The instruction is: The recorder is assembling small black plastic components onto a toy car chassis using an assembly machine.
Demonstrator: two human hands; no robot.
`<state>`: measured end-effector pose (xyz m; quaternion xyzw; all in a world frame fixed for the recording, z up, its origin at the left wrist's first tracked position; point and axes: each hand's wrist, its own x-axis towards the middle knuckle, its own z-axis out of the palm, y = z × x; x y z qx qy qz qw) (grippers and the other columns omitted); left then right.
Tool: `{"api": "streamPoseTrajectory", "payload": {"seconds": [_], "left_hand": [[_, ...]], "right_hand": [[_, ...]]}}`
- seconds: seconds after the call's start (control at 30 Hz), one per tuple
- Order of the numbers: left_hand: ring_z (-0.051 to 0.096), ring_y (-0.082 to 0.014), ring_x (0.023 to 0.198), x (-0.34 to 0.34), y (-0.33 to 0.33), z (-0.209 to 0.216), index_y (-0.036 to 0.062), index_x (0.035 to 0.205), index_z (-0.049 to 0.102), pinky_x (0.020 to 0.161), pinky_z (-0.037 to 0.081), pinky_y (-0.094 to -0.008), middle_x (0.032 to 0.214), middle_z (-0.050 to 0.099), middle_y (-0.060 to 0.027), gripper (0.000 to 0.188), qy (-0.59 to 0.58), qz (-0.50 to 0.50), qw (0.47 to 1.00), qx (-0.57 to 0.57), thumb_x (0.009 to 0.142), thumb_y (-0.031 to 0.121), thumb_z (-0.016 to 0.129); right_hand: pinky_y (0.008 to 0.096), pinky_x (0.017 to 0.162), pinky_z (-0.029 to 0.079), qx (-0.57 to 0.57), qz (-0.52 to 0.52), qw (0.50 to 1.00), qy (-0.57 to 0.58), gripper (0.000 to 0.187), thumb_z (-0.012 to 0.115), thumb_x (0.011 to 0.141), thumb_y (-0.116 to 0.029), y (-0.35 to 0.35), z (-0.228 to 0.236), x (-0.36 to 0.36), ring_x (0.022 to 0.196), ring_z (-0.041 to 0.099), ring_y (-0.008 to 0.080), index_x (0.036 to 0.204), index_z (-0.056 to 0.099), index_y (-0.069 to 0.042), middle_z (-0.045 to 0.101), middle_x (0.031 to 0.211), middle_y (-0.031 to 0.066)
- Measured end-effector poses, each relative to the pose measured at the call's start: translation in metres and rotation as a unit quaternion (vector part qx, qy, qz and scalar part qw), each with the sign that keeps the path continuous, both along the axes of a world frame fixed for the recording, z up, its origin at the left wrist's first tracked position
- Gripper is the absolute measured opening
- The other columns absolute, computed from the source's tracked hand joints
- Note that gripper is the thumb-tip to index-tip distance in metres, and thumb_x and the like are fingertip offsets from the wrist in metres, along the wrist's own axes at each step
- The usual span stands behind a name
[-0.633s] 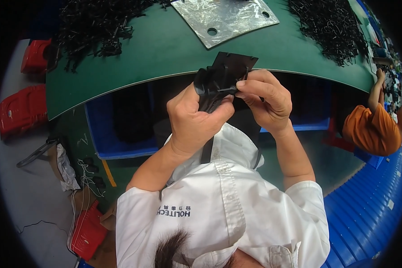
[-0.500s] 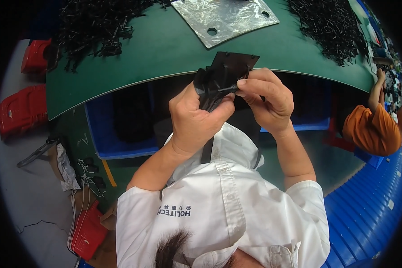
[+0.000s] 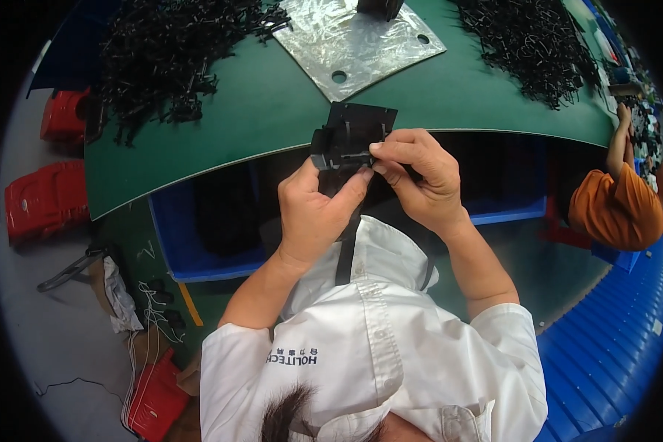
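Note:
A black plastic part (image 3: 361, 124) with a flat square plate and thin upright ribs is up in front of my chest, at the table's near edge. My left hand (image 3: 311, 214) is closed around its lower left side, thumb along the bottom. At the part's lower right corner, my right hand (image 3: 423, 177) pinches with thumb and forefinger. A slim dark strip runs to those fingertips, but whether it is a separate piece I cannot tell.
On the green table (image 3: 265, 107) lie a metal plate (image 3: 346, 55) with holes and a dark block on it, and heaps of small black parts left (image 3: 169, 59) and right (image 3: 534, 44). Blue bins (image 3: 206, 269) stand underneath. At right is a co-worker's orange sleeve (image 3: 615, 206).
Both hands and the black part have shifted slightly left and down in view, and the part has turned to show more of its ribbed side. The metal plate's dark block has come into sight.

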<state>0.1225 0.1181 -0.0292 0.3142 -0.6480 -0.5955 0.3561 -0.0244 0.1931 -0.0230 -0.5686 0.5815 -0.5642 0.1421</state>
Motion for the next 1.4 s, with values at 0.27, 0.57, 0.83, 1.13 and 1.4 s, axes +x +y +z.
{"api": "streamPoseTrajectory", "payload": {"seconds": [0.27, 0.57, 0.83, 1.13, 1.4], "left_hand": [[0.061, -0.0085, 0.067, 0.000, 0.004, 0.004, 0.0003, 0.093, 0.063, 0.061, 0.049, -0.0232, 0.078, 0.068, -0.0056, 0.019, -0.018, -0.012, 0.999, 0.044, 0.076, 0.006, 0.070], [0.065, -0.0155, 0.068, -0.001, 0.008, 0.006, 0.0007, 0.094, 0.062, 0.060, 0.050, -0.0268, 0.079, 0.067, -0.0101, 0.023, -0.068, -0.004, 0.997, -0.022, 0.074, 0.009, 0.072], [0.058, -0.0351, 0.064, -0.008, 0.012, 0.005, -0.0001, 0.089, 0.056, 0.054, 0.047, -0.0395, 0.071, 0.058, -0.0151, 0.018, -0.108, 0.036, 0.965, -0.235, 0.072, 0.005, 0.064], [0.057, -0.0323, 0.078, -0.007, 0.009, 0.040, -0.0029, 0.098, 0.053, 0.065, 0.046, -0.0376, 0.090, 0.054, -0.0166, 0.025, -0.087, -0.163, 0.976, -0.112, 0.074, 0.000, 0.058], [0.047, -0.0196, 0.112, -0.012, -0.012, 0.039, -0.0082, 0.111, 0.055, 0.094, 0.038, -0.0317, 0.124, 0.045, -0.0137, 0.028, 0.047, -0.310, 0.928, 0.203, 0.087, 0.005, 0.048]], "right_hand": [[0.0270, 0.070, 0.049, -0.022, -0.065, 0.994, 0.084, 0.032, 0.066, 0.071, 0.007, 0.008, -0.001, 0.006, 0.079, 0.057, 0.0187, 0.099, 0.066, -0.007, 0.048, 0.104, 0.0131], [0.0323, 0.074, 0.048, -0.042, -0.081, 0.986, 0.138, 0.040, 0.064, 0.072, -0.001, 0.005, 0.008, 0.015, 0.088, 0.052, 0.0254, 0.112, 0.062, -0.008, 0.049, 0.106, 0.0151], [0.0353, 0.076, 0.047, -0.039, -0.122, 0.972, 0.196, 0.045, 0.072, 0.070, -0.014, 0.003, -0.001, 0.022, 0.091, 0.054, 0.0303, 0.114, 0.061, -0.007, 0.054, 0.108, 0.0161], [0.0345, 0.088, 0.045, -0.053, -0.137, 0.989, 0.017, 0.049, 0.074, 0.071, -0.014, 0.009, 0.008, 0.020, 0.107, 0.054, 0.0313, 0.116, 0.059, -0.002, 0.052, 0.120, 0.0233], [0.0296, 0.095, 0.039, -0.051, -0.081, 0.988, -0.124, 0.044, 0.055, 0.085, -0.005, 0.015, 0.005, 0.014, 0.114, 0.047, 0.0178, 0.126, 0.046, 0.006, 0.035, 0.138, 0.0190]]}}
